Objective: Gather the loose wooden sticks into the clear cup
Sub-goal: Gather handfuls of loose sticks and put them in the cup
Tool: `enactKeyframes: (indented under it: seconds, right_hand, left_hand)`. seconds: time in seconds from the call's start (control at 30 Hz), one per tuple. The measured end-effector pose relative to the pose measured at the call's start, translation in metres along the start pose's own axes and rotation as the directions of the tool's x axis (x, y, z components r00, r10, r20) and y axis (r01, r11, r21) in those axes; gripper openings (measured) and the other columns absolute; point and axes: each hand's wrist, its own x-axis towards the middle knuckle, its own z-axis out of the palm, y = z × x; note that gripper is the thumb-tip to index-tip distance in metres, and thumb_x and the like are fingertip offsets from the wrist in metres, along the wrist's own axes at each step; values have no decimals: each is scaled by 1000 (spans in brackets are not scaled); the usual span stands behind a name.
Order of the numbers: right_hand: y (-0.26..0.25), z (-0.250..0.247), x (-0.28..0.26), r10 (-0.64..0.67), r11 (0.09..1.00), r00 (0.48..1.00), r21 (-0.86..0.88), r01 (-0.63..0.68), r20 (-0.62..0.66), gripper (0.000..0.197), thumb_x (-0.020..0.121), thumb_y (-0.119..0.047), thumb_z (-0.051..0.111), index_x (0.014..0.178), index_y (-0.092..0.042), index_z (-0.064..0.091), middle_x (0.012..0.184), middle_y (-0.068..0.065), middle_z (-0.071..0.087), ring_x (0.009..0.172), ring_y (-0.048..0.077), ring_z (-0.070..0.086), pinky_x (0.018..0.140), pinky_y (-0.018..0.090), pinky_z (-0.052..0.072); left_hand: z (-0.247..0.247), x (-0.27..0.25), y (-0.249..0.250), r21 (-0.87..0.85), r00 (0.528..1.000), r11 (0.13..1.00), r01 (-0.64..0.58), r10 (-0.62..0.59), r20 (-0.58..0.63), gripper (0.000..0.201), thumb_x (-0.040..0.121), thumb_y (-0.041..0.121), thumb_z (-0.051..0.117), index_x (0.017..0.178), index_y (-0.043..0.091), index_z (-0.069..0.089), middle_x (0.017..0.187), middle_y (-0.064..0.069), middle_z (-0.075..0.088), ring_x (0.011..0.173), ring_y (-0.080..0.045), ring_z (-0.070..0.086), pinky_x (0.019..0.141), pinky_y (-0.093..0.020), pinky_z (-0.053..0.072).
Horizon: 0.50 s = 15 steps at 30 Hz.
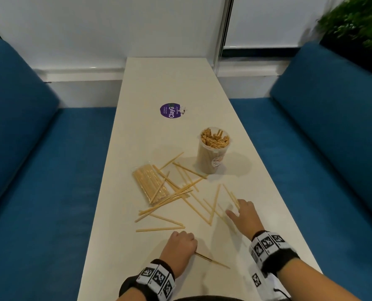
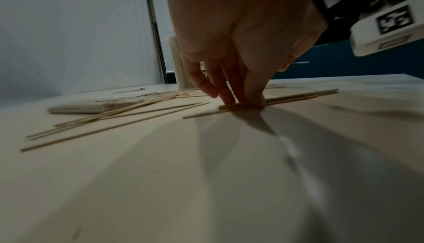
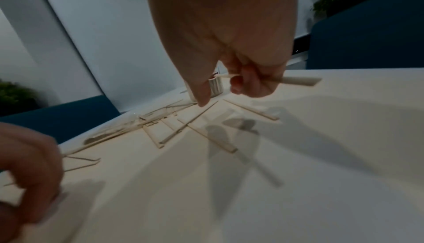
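The clear cup (image 1: pixel 214 152), packed with upright wooden sticks, stands on the white table (image 1: pixel 159 83) right of centre. Several loose sticks (image 1: pixel 180 192) lie crisscrossed in front of it. My left hand (image 1: pixel 180 238) is curled at the near edge and pinches a few sticks (image 1: pixel 213 260) that trail out to its right. In the left wrist view its fingertips (image 2: pixel 241 100) hold those sticks (image 2: pixel 298 96) against the tabletop. My right hand (image 1: pixel 237 210) grips a small bunch of sticks (image 3: pixel 296 81) in its curled fingers, its forefinger (image 3: pixel 201 98) pointing down over loose sticks (image 3: pixel 183 129).
A clear plastic packet of sticks (image 1: pixel 150 183) lies left of the scatter, partly under loose ones. A round purple sticker (image 1: pixel 170 110) lies farther back on the table. Blue sofa seats (image 1: pixel 39 170) flank the narrow table on both sides; a plant (image 1: pixel 359 20) stands at the far right.
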Motion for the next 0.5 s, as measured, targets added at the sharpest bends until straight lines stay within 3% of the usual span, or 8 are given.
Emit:
enactKeyframes:
  seconds: [0.1, 0.2, 0.4, 0.5]
  right_hand:
    - [-3, 3, 12, 33, 996, 999, -78, -31, 36, 71, 85, -39, 64, 138, -4, 34, 133, 15, 33, 120, 30, 45, 100, 34, 39]
    - [2, 11, 14, -34, 989, 999, -144, 39, 34, 68, 80, -41, 69, 131, -6, 40, 126, 13, 37, 116, 28, 44, 96, 32, 40]
    - [9, 28, 13, -223, 973, 974, -46, 224, 23, 9, 89, -18, 60, 94, -11, 61, 96, 2, 51, 98, 23, 56, 86, 29, 46]
    - [7, 30, 11, -301, 932, 954, -209, 295, 2, 5, 87, -12, 60, 88, -8, 62, 89, 3, 54, 89, 21, 56, 77, 26, 46]
  left_hand:
    - [-2, -3, 2, 8, 995, 999, 36, -36, 90, 39, 31, 28, 88, 51, 32, 54, 51, 13, 50, 44, -4, 48, 44, -17, 36]
    - [0, -2, 1, 28, 998, 999, 37, -38, 58, 39, 32, 29, 89, 53, 32, 56, 49, 13, 50, 42, -3, 47, 44, -16, 35]
    - [-2, 3, 3, -28, 996, 996, 85, -85, 8, 36, 30, 23, 88, 51, 30, 59, 49, 13, 50, 41, -4, 47, 44, -16, 35]
    - [-1, 8, 3, -72, 990, 987, 140, -139, 27, 33, 35, 25, 89, 51, 29, 60, 49, 13, 52, 42, -6, 48, 43, -17, 35]
